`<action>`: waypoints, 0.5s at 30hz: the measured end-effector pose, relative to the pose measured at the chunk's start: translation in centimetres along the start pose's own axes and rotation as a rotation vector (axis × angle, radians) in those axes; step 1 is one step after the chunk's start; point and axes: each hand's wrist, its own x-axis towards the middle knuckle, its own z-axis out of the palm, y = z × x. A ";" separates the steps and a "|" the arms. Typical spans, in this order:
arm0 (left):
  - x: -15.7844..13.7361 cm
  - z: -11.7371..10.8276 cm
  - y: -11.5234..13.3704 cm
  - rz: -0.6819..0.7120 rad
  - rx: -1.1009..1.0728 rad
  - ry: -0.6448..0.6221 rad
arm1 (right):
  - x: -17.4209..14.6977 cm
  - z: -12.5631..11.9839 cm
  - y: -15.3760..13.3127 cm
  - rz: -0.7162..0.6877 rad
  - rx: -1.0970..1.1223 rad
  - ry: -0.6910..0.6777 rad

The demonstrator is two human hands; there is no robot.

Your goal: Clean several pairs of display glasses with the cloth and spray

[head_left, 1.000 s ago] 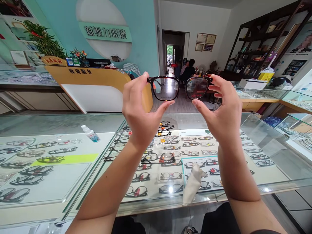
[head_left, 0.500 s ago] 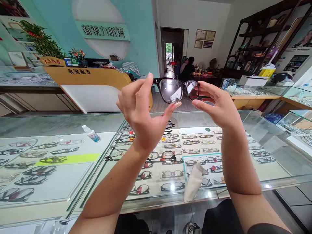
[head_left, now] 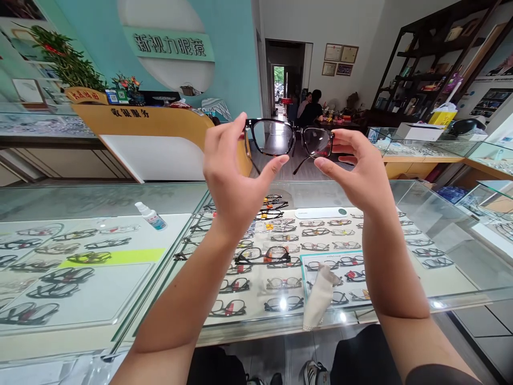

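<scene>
A person's bare forearms reach forward over a glass counter point(head_left: 443, 284). At its near edge lies a crumpled beige cloth point(head_left: 318, 299); beyond it, rows of spectacles point(head_left: 284, 303) are laid out.

Above the counter, at arm's length, both hands hold up one pair of dark-framed glasses point(head_left: 297, 130), front towards the wearer, side arms unfolded and pointing away. The left hand point(head_left: 236, 184) pinches one end, index finger at the upper corner and thumb at the lower rim; the right hand point(head_left: 355, 166) pinches the other end likewise. The step in hand appears to be holding the glasses up for viewing. Any move from here would call for a light, even grip at both ends, so the frame does not twist and thumbs stay off the lenses.

Off to the left stands a white spray bottle point(head_left: 151, 216); farther back, a yellow-and-white desk point(head_left: 160, 125).
</scene>
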 end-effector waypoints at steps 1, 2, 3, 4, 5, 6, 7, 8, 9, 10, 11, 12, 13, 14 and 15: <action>0.2 0.1 -0.5 -0.021 -0.025 -0.024 | -0.1 0.0 -0.2 -0.026 -0.036 0.036; 0.5 0.1 -1.0 -0.040 -0.048 -0.049 | -0.2 0.1 -0.5 -0.050 -0.068 0.070; 0.6 0.2 -1.4 -0.059 -0.069 -0.073 | -0.3 0.1 -0.8 -0.072 -0.096 0.101; 0.7 0.3 -1.7 -0.076 -0.087 -0.094 | -0.4 0.2 -1.1 -0.087 -0.119 0.126; 0.8 0.4 -1.9 -0.093 -0.101 -0.112 | -0.5 0.2 -1.3 -0.098 -0.137 0.145; 0.8 0.5 -2.0 -0.105 -0.113 -0.127 | -0.6 0.2 -1.5 -0.105 -0.148 0.159; 0.8 0.5 -2.0 -0.112 -0.124 -0.137 | -0.7 0.2 -1.7 -0.109 -0.153 0.169; 0.8 0.6 -2.0 -0.115 -0.134 -0.142 | -0.7 0.2 -1.9 -0.112 -0.154 0.175; 0.8 0.6 -2.0 -0.117 -0.144 -0.144 | -0.8 0.2 -2.0 -0.113 -0.152 0.175; 0.8 0.7 -2.0 -0.118 -0.153 -0.146 | -0.8 0.2 -2.1 -0.112 -0.150 0.172; 0.7 0.7 -2.0 -0.119 -0.161 -0.149 | -0.8 0.1 -2.1 -0.110 -0.149 0.169; 0.7 0.8 -2.1 -0.122 -0.167 -0.153 | -0.8 0.1 -2.2 -0.105 -0.148 0.166; 0.7 0.8 -2.2 -0.126 -0.171 -0.160 | -0.8 0.1 -2.2 -0.101 -0.147 0.165; 0.6 0.9 -2.3 -0.131 -0.175 -0.168 | -0.8 0.0 -2.3 -0.097 -0.146 0.167; 0.6 1.0 -2.4 -0.135 -0.179 -0.176 | -0.8 0.0 -2.3 -0.092 -0.144 0.170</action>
